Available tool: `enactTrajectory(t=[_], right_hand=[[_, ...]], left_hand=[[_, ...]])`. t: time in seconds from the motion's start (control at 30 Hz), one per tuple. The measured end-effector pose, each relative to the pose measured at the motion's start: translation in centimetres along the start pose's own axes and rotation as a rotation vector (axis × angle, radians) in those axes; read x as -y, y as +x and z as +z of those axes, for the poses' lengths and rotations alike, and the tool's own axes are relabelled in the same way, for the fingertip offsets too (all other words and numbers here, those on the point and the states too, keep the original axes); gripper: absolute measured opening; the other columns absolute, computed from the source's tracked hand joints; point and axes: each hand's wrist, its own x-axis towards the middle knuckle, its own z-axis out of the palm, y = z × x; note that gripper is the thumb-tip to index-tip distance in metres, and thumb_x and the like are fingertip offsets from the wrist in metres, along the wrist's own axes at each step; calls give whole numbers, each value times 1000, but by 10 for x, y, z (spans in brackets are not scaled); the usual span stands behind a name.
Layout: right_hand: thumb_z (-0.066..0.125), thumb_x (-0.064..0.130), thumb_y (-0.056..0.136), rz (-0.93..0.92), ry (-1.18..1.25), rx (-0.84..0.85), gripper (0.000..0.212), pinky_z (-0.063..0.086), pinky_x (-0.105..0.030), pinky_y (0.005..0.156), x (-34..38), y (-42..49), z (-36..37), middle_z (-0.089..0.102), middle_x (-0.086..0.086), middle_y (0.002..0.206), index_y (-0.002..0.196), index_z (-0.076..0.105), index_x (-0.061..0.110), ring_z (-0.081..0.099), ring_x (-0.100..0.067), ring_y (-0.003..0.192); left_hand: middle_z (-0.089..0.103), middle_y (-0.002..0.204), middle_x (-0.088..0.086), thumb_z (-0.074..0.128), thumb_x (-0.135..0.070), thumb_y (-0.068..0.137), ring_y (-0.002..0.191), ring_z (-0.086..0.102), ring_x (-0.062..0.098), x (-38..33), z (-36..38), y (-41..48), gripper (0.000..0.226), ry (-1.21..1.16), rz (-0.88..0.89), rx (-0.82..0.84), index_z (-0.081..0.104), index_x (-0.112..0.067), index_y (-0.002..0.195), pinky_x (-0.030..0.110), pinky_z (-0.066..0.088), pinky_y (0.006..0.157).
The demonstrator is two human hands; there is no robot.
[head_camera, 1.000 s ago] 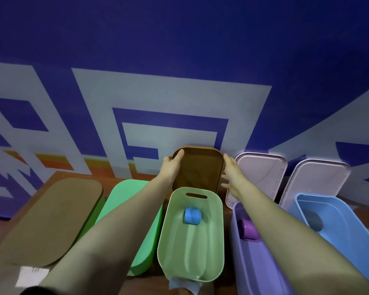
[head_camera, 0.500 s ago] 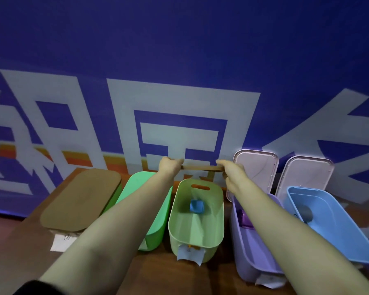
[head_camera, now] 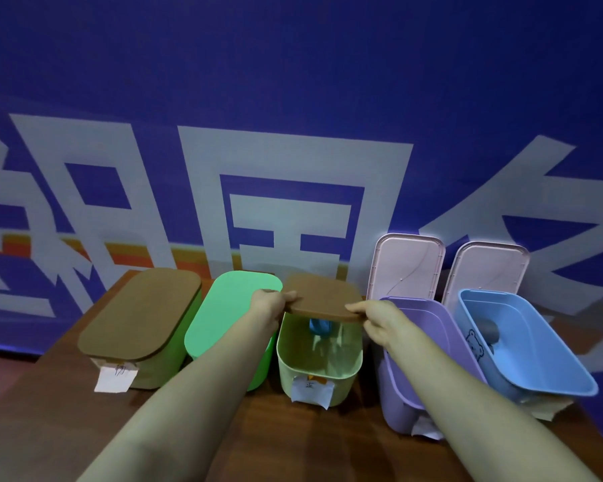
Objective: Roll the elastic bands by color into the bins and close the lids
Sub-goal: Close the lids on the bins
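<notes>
Brown lid (head_camera: 322, 295) held over the light green bin (head_camera: 349, 384): left hand (head_camera: 270, 304) pinches its left edge, right hand (head_camera: 376, 320) pinches its right edge. The lid's near edge hangs above the bin's rim (not seated), leaving the bin's near half uncovered; a blue band roll (head_camera: 319, 325) shows beneath. Just left of the bin, a green lidded bin (head_camera: 223, 318); just right, an open purple bin (head_camera: 395, 405); bare tabletop (head_camera: 67, 429) in front.

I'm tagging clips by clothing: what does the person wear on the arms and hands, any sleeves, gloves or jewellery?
Nothing shows. The left forearm and right forearm are bare down to the picture's bottom edge, with no sleeve in view. The left hand and right hand are ungloved, and no watch, bracelet or ring can be seen.
</notes>
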Motion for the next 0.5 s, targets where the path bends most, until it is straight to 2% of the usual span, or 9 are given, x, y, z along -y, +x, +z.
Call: enactTrajectory(t=[0.07, 0.17, 0.2, 0.33, 0.4, 0.5], right_hand=[[60, -17, 79, -25, -61, -13, 35, 49, -34, 94, -7, -4, -5, 65, -17, 100, 114, 57, -15, 63, -26, 86], [61, -15, 80, -68, -146, 0, 33, 54, -25, 66, -20, -16, -10, 66, -17, 91, 112, 57, -9, 63, -23, 76], [63, -13, 81, -82, -169, 0, 34, 54, -26, 65, -25, -18, -12, 67, -17, 95, 113, 57, -5, 64, -24, 79], [72, 0, 79, -102, -238, 29, 40, 51, -38, 95, -44, -18, -17, 70, -11, 108, 117, 58, 2, 66, -26, 99], [73, 0, 77, -97, -253, 47, 45, 50, -37, 96, -51, -18, -19, 69, -9, 109, 120, 58, 6, 66, -25, 101], [71, -5, 76, -93, -222, 68, 51, 51, -34, 92, -58, -19, -22, 69, -9, 110, 123, 56, 9, 65, -24, 102]], left_hand=[[61, 111, 19, 73, -1, 80, 95, 60, 31, 7, -3, -7, 49, 37, -1, 2, 52, 11, 122, 32, 47, 81], [57, 126, 23, 71, 4, 79, 110, 58, 35, 21, -7, -11, 58, 49, 7, 7, 45, 9, 131, 32, 47, 82], [57, 127, 22, 71, 5, 79, 112, 58, 35, 25, -8, -12, 60, 58, 8, 14, 45, 7, 133, 32, 47, 83], [54, 133, 17, 71, 2, 80, 115, 56, 34, 36, -12, -14, 67, 108, 31, 41, 41, 1, 139, 35, 48, 92], [53, 134, 15, 72, -1, 80, 117, 55, 32, 40, -14, -14, 69, 164, 48, 47, 40, -1, 141, 35, 47, 98], [56, 131, 15, 68, -1, 83, 116, 57, 30, 44, -16, -17, 60, 238, 59, 77, 44, 1, 138, 33, 48, 96]])
